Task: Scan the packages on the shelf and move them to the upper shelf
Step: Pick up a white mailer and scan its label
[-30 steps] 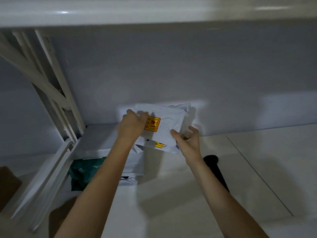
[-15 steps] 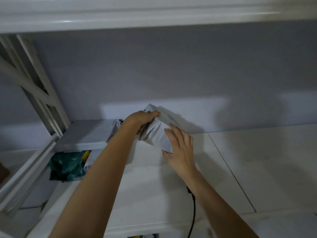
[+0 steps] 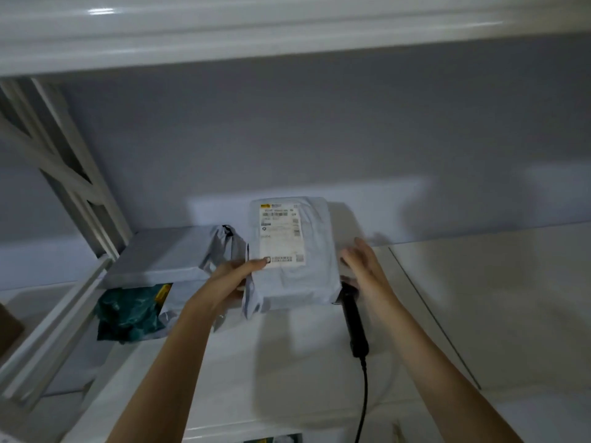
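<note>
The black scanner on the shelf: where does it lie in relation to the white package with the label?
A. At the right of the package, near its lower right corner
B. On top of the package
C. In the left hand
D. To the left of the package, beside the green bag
A: the black scanner lies on the shelf by the lower right corner of the white package, beside the right hand.

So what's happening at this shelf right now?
A person's left hand grips a grey mailer package by its left edge, shipping label facing up. The right hand hovers open beside it, blurred, just above a black corded scanner lying on the shelf. More packages sit stacked to the left.
</note>
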